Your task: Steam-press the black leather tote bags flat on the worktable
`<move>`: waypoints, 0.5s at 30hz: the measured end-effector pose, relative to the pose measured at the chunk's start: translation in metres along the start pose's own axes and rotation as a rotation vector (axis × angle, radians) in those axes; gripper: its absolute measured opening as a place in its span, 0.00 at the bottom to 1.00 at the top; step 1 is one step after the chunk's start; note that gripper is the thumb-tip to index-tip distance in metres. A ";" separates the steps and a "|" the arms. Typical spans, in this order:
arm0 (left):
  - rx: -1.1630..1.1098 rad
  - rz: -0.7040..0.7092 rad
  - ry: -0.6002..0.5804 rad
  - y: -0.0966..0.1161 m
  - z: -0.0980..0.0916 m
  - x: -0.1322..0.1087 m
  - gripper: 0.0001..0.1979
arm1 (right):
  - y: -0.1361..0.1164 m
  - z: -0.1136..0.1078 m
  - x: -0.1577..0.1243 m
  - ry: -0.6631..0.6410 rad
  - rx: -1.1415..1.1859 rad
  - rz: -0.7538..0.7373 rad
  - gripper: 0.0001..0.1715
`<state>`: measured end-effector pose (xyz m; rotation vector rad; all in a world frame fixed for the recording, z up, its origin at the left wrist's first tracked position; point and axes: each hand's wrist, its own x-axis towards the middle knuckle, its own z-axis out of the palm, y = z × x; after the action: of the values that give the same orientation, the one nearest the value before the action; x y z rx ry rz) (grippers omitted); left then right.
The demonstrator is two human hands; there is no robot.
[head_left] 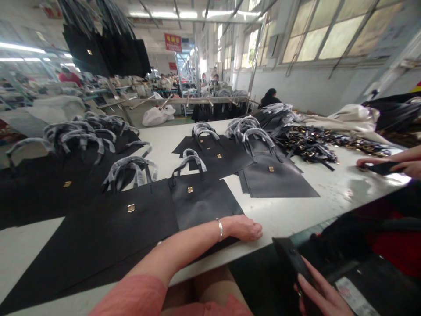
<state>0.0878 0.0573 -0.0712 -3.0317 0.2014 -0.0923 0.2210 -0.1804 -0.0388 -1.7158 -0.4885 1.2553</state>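
Note:
My left hand (pixel 243 228), with a silver bangle (pixel 219 229) on the wrist, lies flat on the white cutting table (pixel 279 215) at the edge of a black tote bag (pixel 200 202). That bag has a gold clasp and plastic-wrapped handles. Beneath my forearm lies another black tote (pixel 108 232), its clasp showing above my arm. My right hand (pixel 317 292) is low at the bottom right, below the table edge, gripping a flat black piece (pixel 292 263). Its fingers curl around the piece's lower part, and part of that piece is hidden by them.
Several more black totes (pixel 263 175) lie overlapping across the table. A heap of black straps with metal fittings (pixel 307 147) lies at the far right. A co-worker's hands (pixel 384 166) hold a black strip at the table's right edge. Other workers sit at benches down the long workshop.

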 end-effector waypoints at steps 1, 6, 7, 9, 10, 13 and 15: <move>-0.022 -0.045 0.006 0.000 0.001 0.002 0.09 | -0.004 0.004 0.001 0.001 -0.008 -0.017 0.53; -0.132 -0.451 0.082 -0.004 0.002 -0.005 0.09 | -0.018 0.019 0.012 -0.032 -0.052 -0.066 0.52; -0.153 -0.539 0.100 -0.005 0.002 -0.012 0.10 | -0.021 0.021 0.015 -0.048 -0.068 -0.057 0.52; -0.189 -0.676 0.135 -0.003 0.001 -0.031 0.11 | -0.026 0.024 0.021 -0.078 -0.112 -0.044 0.51; -0.203 -0.723 0.154 0.000 0.001 -0.041 0.11 | -0.029 0.025 0.024 -0.090 -0.136 -0.042 0.50; -0.222 -0.821 0.208 0.008 0.005 -0.075 0.16 | -0.039 0.025 0.029 -0.135 -0.204 -0.020 0.46; -0.225 -0.860 0.212 0.014 0.010 -0.093 0.23 | -0.045 0.024 0.031 -0.168 -0.233 0.024 0.44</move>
<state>-0.0051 0.0571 -0.0880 -3.0640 -1.1469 -0.4746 0.2205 -0.1242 -0.0178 -1.8199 -0.7399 1.4124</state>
